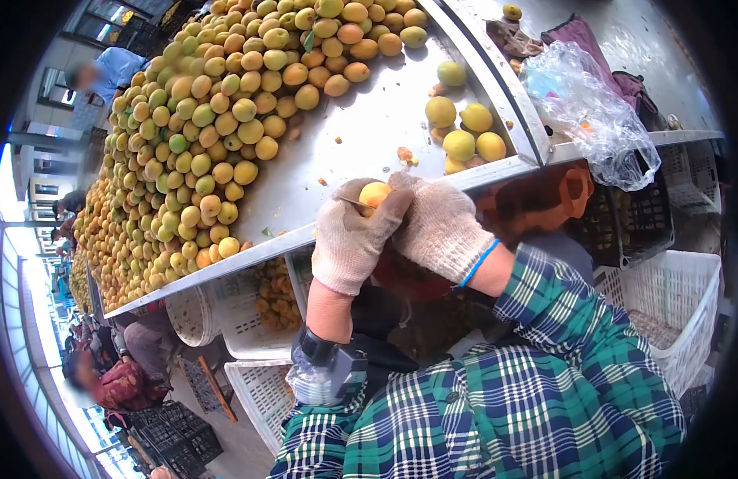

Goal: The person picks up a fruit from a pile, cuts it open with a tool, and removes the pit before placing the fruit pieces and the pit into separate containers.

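Note:
A yellow-orange apricot [374, 195] is gripped in my gloved left hand [349, 239], with its stained fingertips and thumb closed around the fruit. A thin dark line, like a narrow blade, crosses beside the apricot at the left fingers. My right hand [437, 227], in a knitted glove with a blue cuff edge, is pressed up against the left thumb with fingers curled; what they hold is hidden. Both hands are over the near edge of the metal table [305, 188]. Small fruit scraps [406, 156] lie on the metal just beyond them.
A large heap of apricots [201, 120] covers the table's left side. Several more apricots [474, 117] sit in the right corner by the raised rim. A clear plastic bag [592, 112] hangs over the right edge. White crates [672, 311] and a black crate [644, 223] stand below; other people work at left.

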`<action>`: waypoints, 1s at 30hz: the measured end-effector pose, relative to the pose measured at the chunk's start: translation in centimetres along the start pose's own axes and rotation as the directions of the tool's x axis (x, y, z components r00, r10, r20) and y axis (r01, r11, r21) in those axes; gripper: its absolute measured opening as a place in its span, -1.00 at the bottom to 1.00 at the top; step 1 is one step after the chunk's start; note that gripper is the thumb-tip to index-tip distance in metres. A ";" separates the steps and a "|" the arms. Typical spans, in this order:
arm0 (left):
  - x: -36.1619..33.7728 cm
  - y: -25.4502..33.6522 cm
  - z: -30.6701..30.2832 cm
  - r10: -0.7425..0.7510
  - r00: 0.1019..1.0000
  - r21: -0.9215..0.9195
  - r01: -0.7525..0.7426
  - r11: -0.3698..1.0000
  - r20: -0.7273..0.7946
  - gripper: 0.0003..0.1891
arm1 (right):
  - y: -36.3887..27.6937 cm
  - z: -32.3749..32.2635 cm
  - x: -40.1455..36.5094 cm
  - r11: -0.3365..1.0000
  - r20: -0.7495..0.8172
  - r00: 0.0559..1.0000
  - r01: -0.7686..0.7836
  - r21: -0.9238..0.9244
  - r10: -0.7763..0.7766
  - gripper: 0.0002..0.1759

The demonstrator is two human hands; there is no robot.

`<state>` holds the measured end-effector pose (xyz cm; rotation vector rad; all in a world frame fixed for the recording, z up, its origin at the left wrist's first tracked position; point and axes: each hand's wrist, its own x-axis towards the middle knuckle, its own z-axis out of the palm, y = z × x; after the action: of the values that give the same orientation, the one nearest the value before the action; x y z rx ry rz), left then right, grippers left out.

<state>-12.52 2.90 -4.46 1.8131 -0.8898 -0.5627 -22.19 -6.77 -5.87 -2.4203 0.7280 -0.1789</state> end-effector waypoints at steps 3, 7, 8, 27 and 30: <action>0.0 -0.4 0.0 0.062 0.998 -0.045 -0.062 0.997 0.013 -0.67 | -0.4 -1.1 -0.2 0.997 0.097 0.995 0.008 0.081 -0.015 -0.67; -0.3 -0.8 0.1 0.124 0.992 -0.015 -0.124 0.992 0.003 -0.68 | 0.8 -0.6 0.1 0.958 0.099 0.984 0.115 0.264 -0.145 -0.67; -0.3 -1.2 0.2 0.166 0.986 0.001 -0.166 0.986 -0.014 -0.68 | 0.9 -0.7 0.2 0.944 0.100 0.980 0.133 0.301 -0.170 -0.70; -0.5 -2.1 -1.1 0.514 0.856 0.131 -0.505 0.853 -0.052 -0.52 | 1.8 -4.3 0.9 0.432 0.637 0.751 -0.523 0.735 -0.174 -0.78; -0.3 -2.2 -1.5 0.275 0.960 -0.237 -0.278 0.931 -0.046 -0.81 | 1.7 -4.1 1.0 0.386 0.611 0.766 -0.512 0.768 -0.199 -0.88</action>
<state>-10.94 4.51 -5.87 1.4397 -1.0027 -0.4567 -23.27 -10.56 -3.55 -1.1257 0.3591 0.2703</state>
